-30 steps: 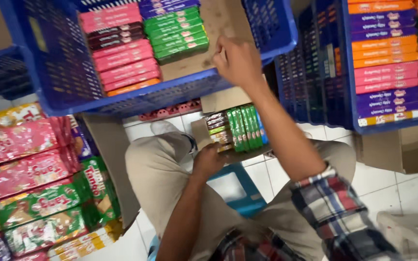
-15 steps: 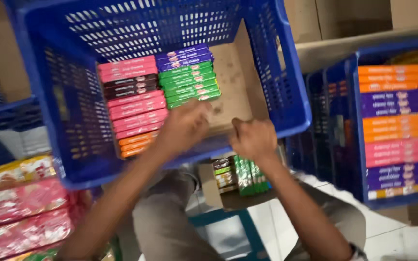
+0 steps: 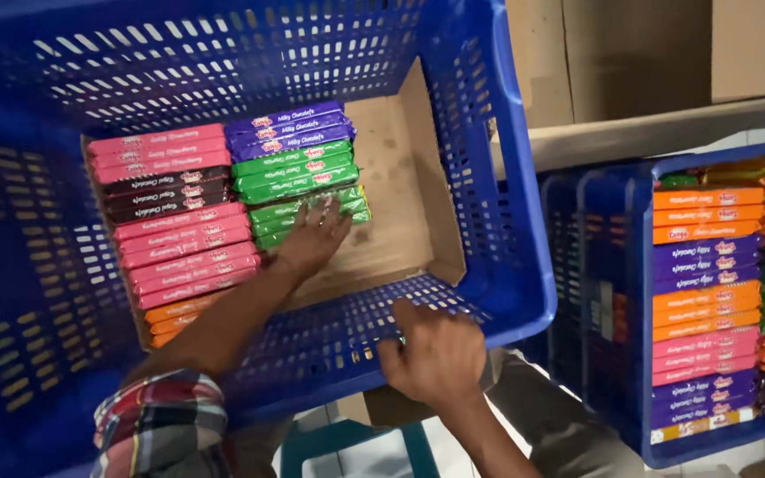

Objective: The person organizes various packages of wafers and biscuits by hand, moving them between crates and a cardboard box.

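The green packets (image 3: 312, 205) lie inside the blue crate (image 3: 506, 265), at the near end of the middle stack, under the left hand (image 3: 312, 241), whose fingers are spread flat on them. Behind them in the same stack sit more green packets and then purple packets (image 3: 292, 133). Left of that stack, pink, dark brown and orange packets (image 3: 179, 221) fill a row. Bare cardboard lining (image 3: 396, 212) shows to the right of the stacks. The right hand (image 3: 436, 354) grips the crate's near rim. Right of the crate, a second blue crate (image 3: 613, 301) holds orange, purple, pink and green packets.
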